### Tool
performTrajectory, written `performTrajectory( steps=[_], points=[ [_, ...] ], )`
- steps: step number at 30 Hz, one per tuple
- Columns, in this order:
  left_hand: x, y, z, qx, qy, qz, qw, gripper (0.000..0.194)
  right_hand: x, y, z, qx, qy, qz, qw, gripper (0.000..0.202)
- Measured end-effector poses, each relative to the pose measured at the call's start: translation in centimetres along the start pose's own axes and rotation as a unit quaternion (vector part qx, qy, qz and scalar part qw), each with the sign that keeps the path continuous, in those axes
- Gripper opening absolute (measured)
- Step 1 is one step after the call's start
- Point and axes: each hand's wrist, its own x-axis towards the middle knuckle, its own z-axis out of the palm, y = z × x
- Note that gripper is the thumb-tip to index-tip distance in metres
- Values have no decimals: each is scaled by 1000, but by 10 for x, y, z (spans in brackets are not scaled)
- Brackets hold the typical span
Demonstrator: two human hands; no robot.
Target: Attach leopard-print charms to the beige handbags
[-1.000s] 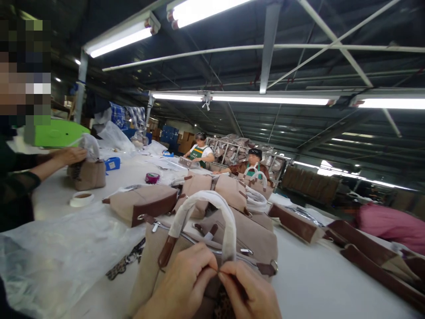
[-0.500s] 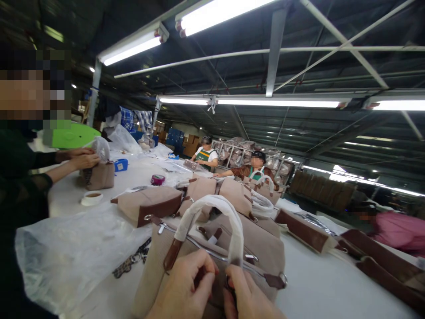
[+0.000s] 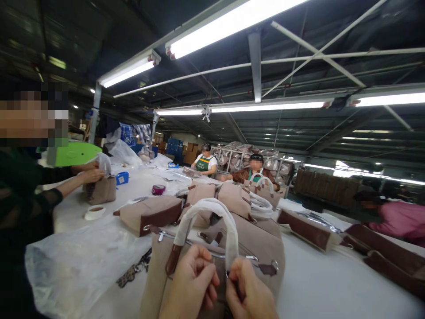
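Observation:
A beige handbag [image 3: 159, 270] with brown trim stands close in front of me, its zipper along the top. Its arched handle [image 3: 212, 206] is wrapped in white material. My left hand [image 3: 194, 281] is in front of the bag between the handle's ends, fingers curled with the thumb near the fingertips; whether anything is between them is too small to tell. My right hand [image 3: 249, 288] is closed at the lower right end of the handle, pinching something small that I cannot make out.
More beige bags [image 3: 149, 212] lie behind. A clear plastic sheet [image 3: 79, 261], a patterned strap [image 3: 133, 270], a white tape roll [image 3: 95, 212] and purple tape [image 3: 158, 189] are leftward. Brown-trimmed pieces [image 3: 308, 230] lie right. A person's hands [image 3: 93, 173] hold a bag at left; others sit beyond.
The camera view has tilted up slightly. My left hand's fingers have loosened a little and show more apart. My right hand stays by the handle's lower end.

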Motion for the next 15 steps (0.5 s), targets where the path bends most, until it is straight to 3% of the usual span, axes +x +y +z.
performTrajectory(
  steps=[5, 8, 11, 15],
  points=[
    [3, 11, 4, 138, -38, -22, 989, 10, 2, -2, -14, 136, -66, -1, 989, 13],
    [6, 15, 3, 192, -41, -37, 980, 5, 3, -2, -19, 200, -84, 59, 974, 7],
    [7, 13, 0, 203, -37, -42, 978, 9, 5, -2, -24, 170, -54, 146, 973, 16],
    [5, 6, -4, 185, -44, -5, 982, 9, 6, -7, -24, 78, -28, 170, 982, 23]
  ],
)
